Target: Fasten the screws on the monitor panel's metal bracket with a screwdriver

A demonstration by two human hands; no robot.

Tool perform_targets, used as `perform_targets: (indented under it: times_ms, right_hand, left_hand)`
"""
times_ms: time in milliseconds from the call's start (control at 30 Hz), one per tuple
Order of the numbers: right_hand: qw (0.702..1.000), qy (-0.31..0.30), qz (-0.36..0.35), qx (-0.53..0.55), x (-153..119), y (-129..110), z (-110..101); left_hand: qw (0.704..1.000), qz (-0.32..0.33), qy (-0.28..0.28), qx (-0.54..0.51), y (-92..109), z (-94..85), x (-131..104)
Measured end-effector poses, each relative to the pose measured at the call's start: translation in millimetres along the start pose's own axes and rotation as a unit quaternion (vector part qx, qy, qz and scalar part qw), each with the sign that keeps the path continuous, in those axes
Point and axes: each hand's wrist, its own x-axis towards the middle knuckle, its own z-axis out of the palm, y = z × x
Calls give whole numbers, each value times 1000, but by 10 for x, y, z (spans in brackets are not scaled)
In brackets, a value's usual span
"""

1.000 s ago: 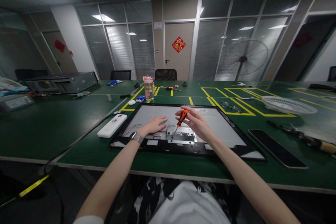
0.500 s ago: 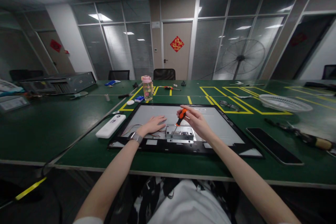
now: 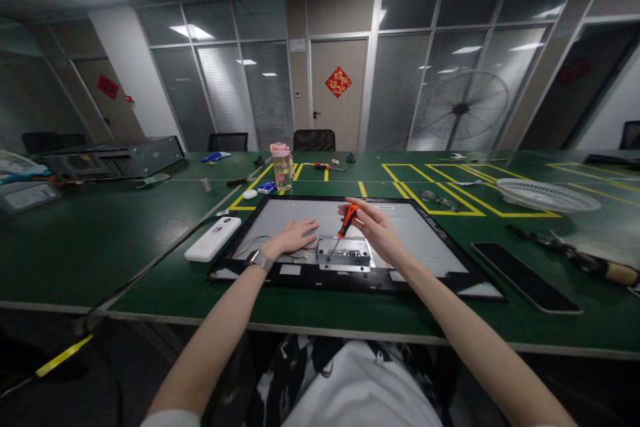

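Observation:
My right hand (image 3: 376, 230) is closed round the orange and black handle of a screwdriver (image 3: 349, 221). Its shaft slants down to the left, and the tip meets the left part of a metal bracket (image 3: 345, 267). That bracket sits near the front edge of a flat screen panel (image 3: 420, 240) with a black frame and a pale grey back, lying on the table. My left hand (image 3: 296, 238) rests flat on the panel, fingers stretched out, left of the bracket. Thin wires (image 3: 256, 240) run beneath and beside it. A watch (image 3: 261, 260) is on the left wrist.
A white power bank (image 3: 213, 239) lies left of the panel, a black phone (image 3: 525, 277) to its right. Behind stand a pink-lidded bottle (image 3: 283, 170), glasses (image 3: 439, 201) and another screwdriver (image 3: 327, 167). A white basket (image 3: 547, 196) and a computer case (image 3: 117, 159) lie farther off.
The view has shifted very slightly. Both hands keep their places, and the screwdriver's tip stays at the left part of the bracket.

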Motion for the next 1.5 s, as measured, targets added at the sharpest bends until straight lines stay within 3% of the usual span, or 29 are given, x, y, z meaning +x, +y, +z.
perform_targets:
  times_ms: [167, 367, 633, 867, 1233, 1500]
  right_hand:
    - [998, 35, 0, -48, -8, 31, -17]
    - [1000, -18, -3, -3, -7, -1, -11]
    - [1000, 12, 13, -9, -6, 11, -16]
    - [999, -41, -8, -11, -8, -22, -17]
    - [999, 40, -14, -29, 22, 59, -56]
    - [1000, -28, -10, -2, 20, 47, -70]
  left_hand:
    - [1000, -7, -5, 1, 28, -11, -4]
    - [1000, -6, -5, -1, 66, -31, -18]
    - [1000, -9, -5, 2, 73, -34, -29]
    - [1000, -5, -5, -3, 44, -24, -14]
    - [1000, -5, -3, -2, 36, -20, -15]
    - [1000, -10, -7, 3, 78, -41, -23]
